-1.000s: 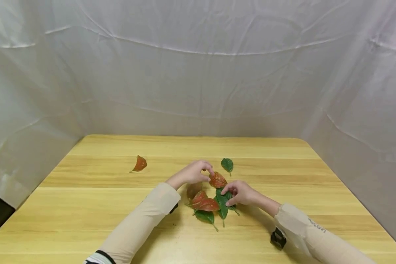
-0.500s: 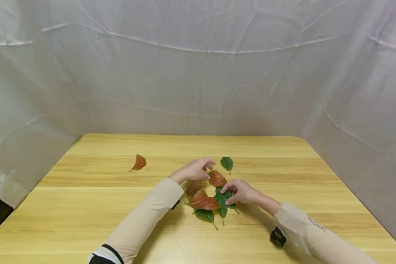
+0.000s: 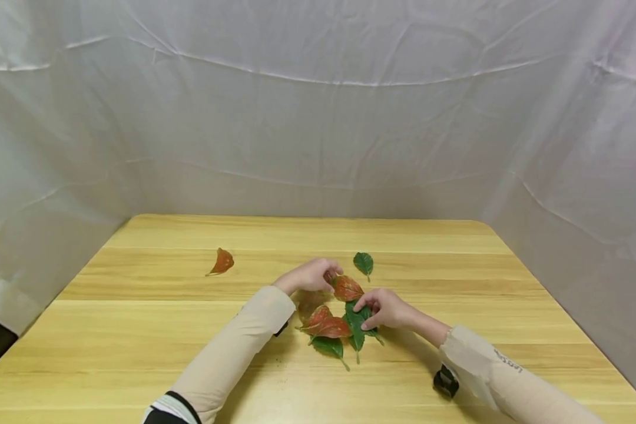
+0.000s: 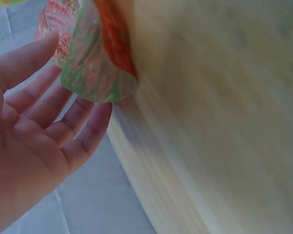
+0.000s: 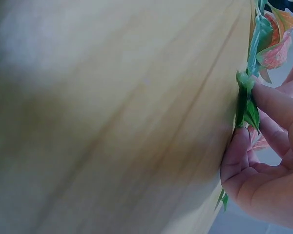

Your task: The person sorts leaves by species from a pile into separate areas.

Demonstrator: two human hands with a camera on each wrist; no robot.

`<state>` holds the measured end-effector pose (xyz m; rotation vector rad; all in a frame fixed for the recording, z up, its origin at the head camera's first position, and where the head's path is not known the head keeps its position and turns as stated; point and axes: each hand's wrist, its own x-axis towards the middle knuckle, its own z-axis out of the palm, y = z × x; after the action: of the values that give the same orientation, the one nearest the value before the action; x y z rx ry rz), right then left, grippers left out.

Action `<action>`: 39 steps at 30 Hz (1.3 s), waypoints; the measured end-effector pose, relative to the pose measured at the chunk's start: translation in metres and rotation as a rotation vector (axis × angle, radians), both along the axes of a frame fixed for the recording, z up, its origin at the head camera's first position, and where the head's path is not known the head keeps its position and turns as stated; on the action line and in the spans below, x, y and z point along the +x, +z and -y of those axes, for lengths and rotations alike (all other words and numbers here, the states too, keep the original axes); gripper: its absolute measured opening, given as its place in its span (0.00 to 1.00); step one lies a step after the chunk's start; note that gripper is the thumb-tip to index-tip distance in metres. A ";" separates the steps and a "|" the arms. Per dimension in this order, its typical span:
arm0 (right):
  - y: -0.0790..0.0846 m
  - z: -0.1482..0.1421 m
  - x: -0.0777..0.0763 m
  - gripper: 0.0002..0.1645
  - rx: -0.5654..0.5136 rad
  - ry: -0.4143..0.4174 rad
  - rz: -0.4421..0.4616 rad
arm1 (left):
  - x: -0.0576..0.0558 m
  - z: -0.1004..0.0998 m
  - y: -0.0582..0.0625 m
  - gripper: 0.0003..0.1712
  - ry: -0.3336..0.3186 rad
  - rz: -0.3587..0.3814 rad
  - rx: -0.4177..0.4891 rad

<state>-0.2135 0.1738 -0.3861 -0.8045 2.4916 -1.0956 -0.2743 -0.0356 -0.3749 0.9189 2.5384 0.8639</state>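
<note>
Red and green leaves lie in a rough ring on the wooden table [image 3: 153, 353]. My left hand [image 3: 310, 275] hovers at the ring's far side, fingers gently bent, beside a red leaf [image 3: 348, 288]. In the left wrist view its thumb stands apart from the fingers, and a curled red-green leaf [image 4: 95, 63] overlaps the fingertips. On the ring's right side, my right hand [image 3: 387, 307] pinches a green leaf [image 5: 247, 102] between thumb and index finger, close to the tabletop. Red leaves [image 3: 331, 327] and another green leaf [image 3: 328, 346] form the near side, partly overlapping.
A single green leaf [image 3: 363, 263] lies beyond the ring. Another red leaf [image 3: 222, 261] lies far to the left. Pale sheeting [image 3: 318, 129] hangs behind the table and along both sides.
My left hand's fingers, straighter half a second ago, have bent down toward the far red leaf. My right hand stays on the green leaf.
</note>
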 end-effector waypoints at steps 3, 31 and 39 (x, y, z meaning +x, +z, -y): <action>0.000 0.000 0.000 0.17 0.000 0.003 -0.001 | 0.001 0.001 0.001 0.23 0.009 0.009 -0.033; 0.001 0.001 0.000 0.18 0.014 -0.015 0.014 | 0.001 0.014 0.005 0.09 0.000 0.109 0.024; 0.001 0.002 0.000 0.17 0.019 -0.012 0.002 | -0.001 0.020 0.014 0.02 -0.001 0.094 0.155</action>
<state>-0.2137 0.1720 -0.3852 -0.7840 2.5042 -1.0750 -0.2755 -0.0561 -0.3611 0.9023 2.4182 1.0901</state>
